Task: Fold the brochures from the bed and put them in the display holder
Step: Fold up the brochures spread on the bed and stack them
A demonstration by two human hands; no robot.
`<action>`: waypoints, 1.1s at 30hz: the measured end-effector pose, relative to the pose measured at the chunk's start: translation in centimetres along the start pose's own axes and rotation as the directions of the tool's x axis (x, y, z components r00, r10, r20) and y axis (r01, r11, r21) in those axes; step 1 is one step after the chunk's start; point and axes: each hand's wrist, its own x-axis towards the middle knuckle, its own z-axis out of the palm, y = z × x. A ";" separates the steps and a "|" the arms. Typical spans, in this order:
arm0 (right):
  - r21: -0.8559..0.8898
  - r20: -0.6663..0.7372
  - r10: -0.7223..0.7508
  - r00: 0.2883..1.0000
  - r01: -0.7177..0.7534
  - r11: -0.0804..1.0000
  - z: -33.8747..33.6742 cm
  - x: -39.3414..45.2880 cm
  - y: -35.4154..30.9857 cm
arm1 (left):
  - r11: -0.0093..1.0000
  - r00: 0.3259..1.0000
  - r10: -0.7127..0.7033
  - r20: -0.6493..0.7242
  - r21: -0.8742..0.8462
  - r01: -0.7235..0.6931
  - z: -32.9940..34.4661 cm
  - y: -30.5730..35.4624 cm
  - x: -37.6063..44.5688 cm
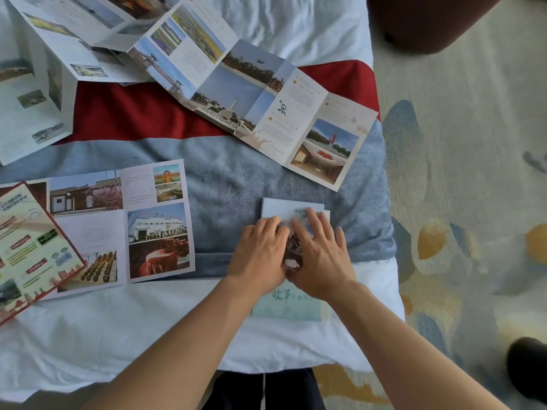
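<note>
A folded pale blue-green brochure (288,306) lies on the bed near its right front edge. Both my hands press flat on its middle: my left hand (260,253) on the left half, my right hand (321,255) on the right half, fingers straight and spread. An unfolded accordion brochure (257,93) stretches diagonally behind them. Another open brochure (124,226) with building photos lies to the left. A red-bordered leaflet (32,250) overlaps its left side. More unfolded brochures (50,54) sit at the far left. No display holder is in view.
The bed has white sheets (103,335), a grey-blue runner (231,173) and a red band (133,113). Patterned carpet (461,187) lies to the right, with a dark brown seat (423,22) at the top right and a dark shoe (529,365) at the lower right.
</note>
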 end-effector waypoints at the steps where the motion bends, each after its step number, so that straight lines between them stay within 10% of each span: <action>1: -0.006 0.018 0.000 1.000 0.000 1.000 0.1 0.2 0.2 | 1.000 1.000 0.003 0.027 0.024 -0.004 0.3 -0.1 0.0; 18: -0.146 -0.120 0.070 0.990 -0.087 0.985 -0.5 2.0 0.0 | 0.988 0.994 -0.077 0.079 0.137 0.066 1.1 1.0 0.3; 33: -0.191 0.034 0.010 0.999 -0.004 0.982 -1.3 0.5 -0.5 | 0.980 0.990 -0.092 0.105 0.185 0.072 0.5 1.5 0.7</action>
